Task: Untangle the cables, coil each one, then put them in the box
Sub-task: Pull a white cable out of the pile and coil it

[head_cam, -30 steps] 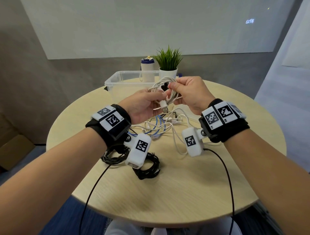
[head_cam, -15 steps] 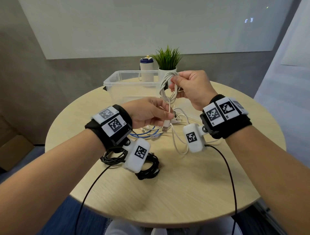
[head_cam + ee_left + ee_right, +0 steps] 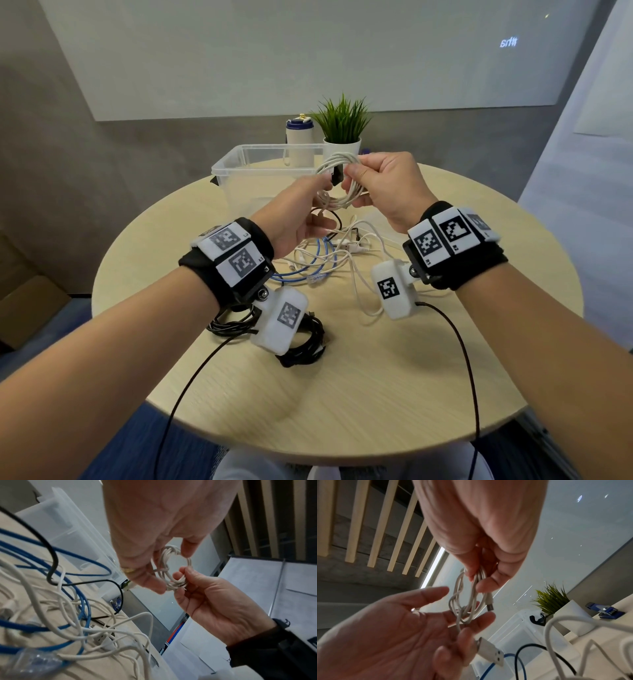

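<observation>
Counting two hands (image 3: 301,219) (image 3: 387,188), one white coil (image 3: 342,181), two black coils (image 3: 301,346) beside the box (image 3: 246,164), one blue cable (image 3: 318,263), one plant (image 3: 342,120), one bottle (image 3: 299,140).

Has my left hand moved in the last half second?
Yes. The left hand has risen toward the clear box and now meets the white cable coil held by the right hand.

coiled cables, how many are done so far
3: a white coil held in both hands above the table, and two black coils lying near the table's front-left, partly hidden by the left wrist camera.
</observation>
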Demonstrator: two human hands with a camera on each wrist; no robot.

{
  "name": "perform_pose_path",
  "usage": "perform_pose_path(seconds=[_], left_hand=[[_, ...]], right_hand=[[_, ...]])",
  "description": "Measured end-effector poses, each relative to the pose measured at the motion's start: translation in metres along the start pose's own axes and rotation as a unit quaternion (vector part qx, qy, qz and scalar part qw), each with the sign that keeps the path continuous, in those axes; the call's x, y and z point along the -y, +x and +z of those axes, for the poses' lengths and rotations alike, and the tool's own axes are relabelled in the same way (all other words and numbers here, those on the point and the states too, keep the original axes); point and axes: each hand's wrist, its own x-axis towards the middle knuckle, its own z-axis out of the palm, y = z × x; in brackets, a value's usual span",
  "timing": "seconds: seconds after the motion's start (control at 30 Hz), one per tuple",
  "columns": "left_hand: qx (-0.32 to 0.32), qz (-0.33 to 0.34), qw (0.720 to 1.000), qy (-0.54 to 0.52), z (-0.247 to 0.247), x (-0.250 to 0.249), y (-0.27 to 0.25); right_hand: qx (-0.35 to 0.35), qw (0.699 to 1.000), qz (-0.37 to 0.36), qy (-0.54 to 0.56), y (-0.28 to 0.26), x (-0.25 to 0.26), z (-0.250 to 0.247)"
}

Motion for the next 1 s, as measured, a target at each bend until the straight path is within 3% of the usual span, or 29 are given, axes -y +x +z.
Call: perform_pose_path(seconds=[0.1, 0.2, 0.27, 0.33, 0.47, 0.8, 1.0], left_hand=[[-0.058, 0.058, 0.987, 0.14, -0.004, -0.001, 0.003], [-0.096, 0.116, 0.967, 0.205, -0.008, -0.003, 0.007], [-0.095, 0.107, 0.976, 0.166, -0.007, -0.003, 0.011], [-0.075, 0.069, 0.993, 0.059, -0.005, -0.004, 0.012], [-0.033, 0.033, 0.997, -0.061, -0.005, -0.005, 0.01], [-0.003, 0.029, 0.993, -0.111, -0.012, -0.008, 0.009], [0.026, 0.028, 0.99, -0.133, -0.014, -0.011, 0.005]], right_hand=[[0.007, 1.0, 0.0, 0.012, -0.002, 0.001, 0.002], [0.006, 1.0, 0.0, 0.024, -0.003, 0.001, 0.006], [0.001, 1.0, 0.004, 0.031, -0.004, -0.001, 0.009], [0.006, 0.999, 0.006, 0.037, -0.006, -0.004, 0.012], [0.031, 0.998, 0.011, 0.053, -0.009, -0.007, 0.014], [0.217, 0.966, 0.068, 0.126, -0.015, -0.003, -0.003], [0.248, 0.952, 0.096, 0.153, -0.014, 0.001, -0.008]])
